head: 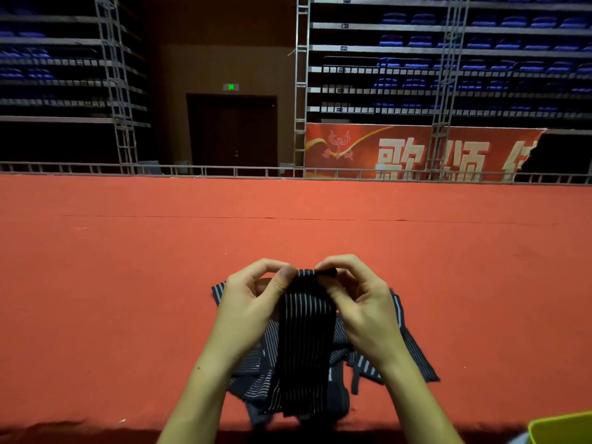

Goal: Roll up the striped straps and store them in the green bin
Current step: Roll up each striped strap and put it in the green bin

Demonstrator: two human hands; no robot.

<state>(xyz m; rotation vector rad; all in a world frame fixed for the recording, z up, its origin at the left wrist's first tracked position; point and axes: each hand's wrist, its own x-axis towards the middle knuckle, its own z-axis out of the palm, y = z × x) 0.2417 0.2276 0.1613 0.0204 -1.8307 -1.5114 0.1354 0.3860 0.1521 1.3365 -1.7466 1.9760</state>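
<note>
Both sets of fingertips pinch the far end of one striped strap, the left hand on its left corner and the right hand on its right corner, thumbs on the near side and the other fingers curled over the top. Between the two pinches the strap's end is folded over into a small dark lip, which looks to me like the first turn of a roll being started; holding both corners at once would keep that turn square across the width.

From the fingertips the strap hangs and runs back toward the person, its long axis pointing from the hands down to the near edge of the red carpeted surface. Its thin pale stripes run the same way, along the length.

Under the hands and spreading out to either side of the wrists lies a loose heap of more striped straps, crossed over one another and not yet rolled.

Well to the right of the right hand and nearer the person, a corner of the green bin shows at the frame's edge; whether it holds anything I cannot tell.
</note>
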